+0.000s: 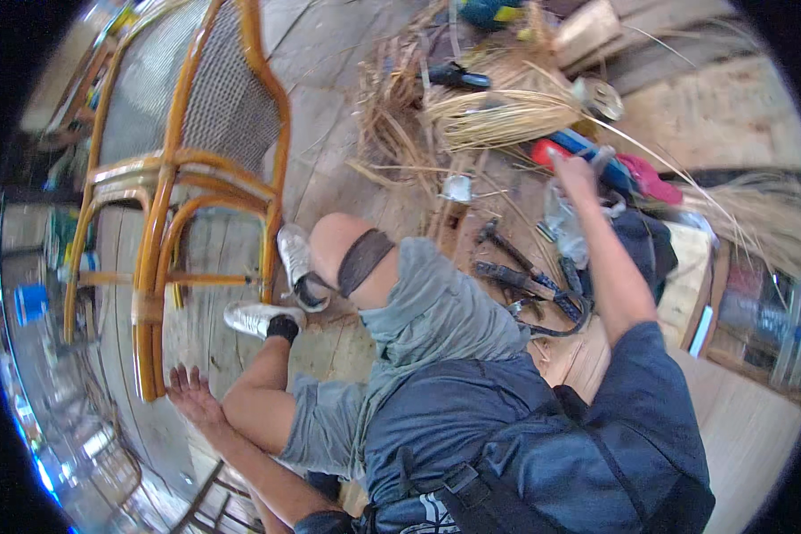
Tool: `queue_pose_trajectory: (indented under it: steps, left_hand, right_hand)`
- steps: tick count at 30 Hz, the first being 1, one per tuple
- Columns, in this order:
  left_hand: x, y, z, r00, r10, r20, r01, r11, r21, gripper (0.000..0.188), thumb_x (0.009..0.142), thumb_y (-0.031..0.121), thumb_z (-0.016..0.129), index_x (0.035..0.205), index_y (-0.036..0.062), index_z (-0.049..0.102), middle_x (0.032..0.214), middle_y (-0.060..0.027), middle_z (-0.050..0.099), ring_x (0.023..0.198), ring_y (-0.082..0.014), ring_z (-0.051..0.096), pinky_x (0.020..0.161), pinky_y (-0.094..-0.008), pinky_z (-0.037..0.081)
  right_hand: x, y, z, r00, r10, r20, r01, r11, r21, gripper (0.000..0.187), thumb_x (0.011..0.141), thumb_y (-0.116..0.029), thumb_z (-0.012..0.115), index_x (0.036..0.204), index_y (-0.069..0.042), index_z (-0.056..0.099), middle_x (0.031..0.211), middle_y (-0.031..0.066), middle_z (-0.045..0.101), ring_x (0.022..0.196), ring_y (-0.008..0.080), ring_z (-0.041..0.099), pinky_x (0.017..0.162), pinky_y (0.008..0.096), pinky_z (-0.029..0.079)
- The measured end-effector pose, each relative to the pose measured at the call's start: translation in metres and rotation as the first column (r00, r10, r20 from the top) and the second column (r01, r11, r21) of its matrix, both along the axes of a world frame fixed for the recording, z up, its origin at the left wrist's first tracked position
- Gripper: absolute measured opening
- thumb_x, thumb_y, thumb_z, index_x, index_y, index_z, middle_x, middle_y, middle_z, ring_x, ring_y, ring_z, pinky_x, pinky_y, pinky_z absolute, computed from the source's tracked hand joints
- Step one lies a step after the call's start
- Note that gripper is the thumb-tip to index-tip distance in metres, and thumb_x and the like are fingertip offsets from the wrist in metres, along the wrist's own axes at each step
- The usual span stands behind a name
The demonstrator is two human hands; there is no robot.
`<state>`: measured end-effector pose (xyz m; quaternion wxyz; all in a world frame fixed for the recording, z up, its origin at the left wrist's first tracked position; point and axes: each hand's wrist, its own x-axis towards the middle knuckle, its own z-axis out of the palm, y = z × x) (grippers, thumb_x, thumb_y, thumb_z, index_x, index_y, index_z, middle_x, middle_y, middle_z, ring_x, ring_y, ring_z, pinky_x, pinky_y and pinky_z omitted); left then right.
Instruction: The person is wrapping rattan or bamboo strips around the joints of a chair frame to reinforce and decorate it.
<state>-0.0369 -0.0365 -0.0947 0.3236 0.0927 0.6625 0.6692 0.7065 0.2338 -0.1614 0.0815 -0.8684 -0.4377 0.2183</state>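
My left hand is open, fingers spread and empty, beside the foot of a glossy brown rattan chair with woven panels. The chair appears to be lying over on the floor. On the other side, my right hand reaches over a clear plastic bag, its fingertips at a red object next to a long blue one. Blur hides whether those fingers grip it. A bundle of pale cane strips lies just beyond. Nearer to me lie a hammer and other dark-handled tools.
Loose fibre scraps cover the boards around a black tool. A pink item, a dark bag and a round tin are at the right. A wooden crate borders that side. Slatted dark furniture stands lower left.
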Motion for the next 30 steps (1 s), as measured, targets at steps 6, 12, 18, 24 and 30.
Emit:
queue_pose_trajectory:
  steps: [6, 12, 18, 24, 30]
  left_hand:
    - [-0.006, 0.008, -0.001, 0.999, -0.006, 0.034, 0.005, 1.0, 0.007, 0.052, 0.092, 0.047, 0.048, 0.128, 0.0098, 0.048, 0.132, -0.0054, 0.049, 0.109, -0.0261, 0.054, 0.084, -0.0336, 0.045]
    - [0.002, 0.015, -0.001, 1.0, 0.001, 0.014, -0.001, 1.0, -0.009, 0.049, 0.092, 0.045, 0.05, 0.125, 0.0084, 0.049, 0.128, -0.0064, 0.051, 0.102, -0.0248, 0.055, 0.077, -0.0317, 0.048]
    - [0.011, 0.006, 0.003, 0.999, 0.047, 0.005, -0.047, 0.998, -0.052, 0.05, 0.093, 0.05, 0.047, 0.124, 0.0112, 0.049, 0.124, -0.0053, 0.053, 0.101, -0.0243, 0.055, 0.081, -0.0337, 0.047]
    - [0.017, 0.003, 0.003, 0.998, 0.06, 0.01, -0.06, 0.998, -0.004, 0.047, 0.092, 0.049, 0.05, 0.121, 0.0125, 0.051, 0.117, -0.004, 0.058, 0.095, -0.0238, 0.059, 0.074, -0.0329, 0.05]
    - [0.024, 0.003, 0.006, 0.998, 0.061, 0.027, -0.063, 0.995, 0.076, 0.045, 0.092, 0.046, 0.051, 0.123, 0.0123, 0.051, 0.119, -0.005, 0.057, 0.095, -0.0231, 0.059, 0.075, -0.0325, 0.05]
  right_hand:
    - [-0.006, -0.016, 0.014, 0.574, -0.365, -0.733, 0.501, 0.865, -0.038, 0.028, 0.087, -0.031, 0.06, 0.089, -0.003, 0.065, 0.076, 0.0099, 0.066, 0.07, 0.0229, 0.064, 0.058, 0.0377, 0.05]
    - [0.085, -0.045, 0.053, -0.098, 0.203, -0.974, 0.619, 0.779, 0.1, 0.019, 0.092, -0.025, 0.057, 0.087, -0.007, 0.06, 0.069, 0.0017, 0.057, 0.06, 0.0142, 0.053, 0.058, 0.0322, 0.047]
    - [0.184, -0.034, 0.1, 0.251, 0.123, -0.96, 0.552, 0.797, 0.247, 0.019, 0.085, -0.034, 0.066, 0.092, -0.017, 0.063, 0.09, -0.0023, 0.063, 0.079, 0.0125, 0.053, 0.063, 0.0278, 0.043]
    - [0.258, 0.057, 0.162, 0.585, 0.294, -0.756, 0.563, 0.524, 0.639, 0.018, 0.09, -0.023, 0.061, 0.101, -0.009, 0.061, 0.087, 0.0077, 0.064, 0.074, 0.0171, 0.059, 0.064, 0.0273, 0.052]
    - [0.281, 0.017, 0.098, 0.842, -0.062, -0.536, 0.292, 0.888, 0.356, 0.037, 0.09, -0.031, 0.057, 0.112, -0.002, 0.055, 0.103, 0.0145, 0.062, 0.086, 0.0269, 0.061, 0.078, 0.0353, 0.051]
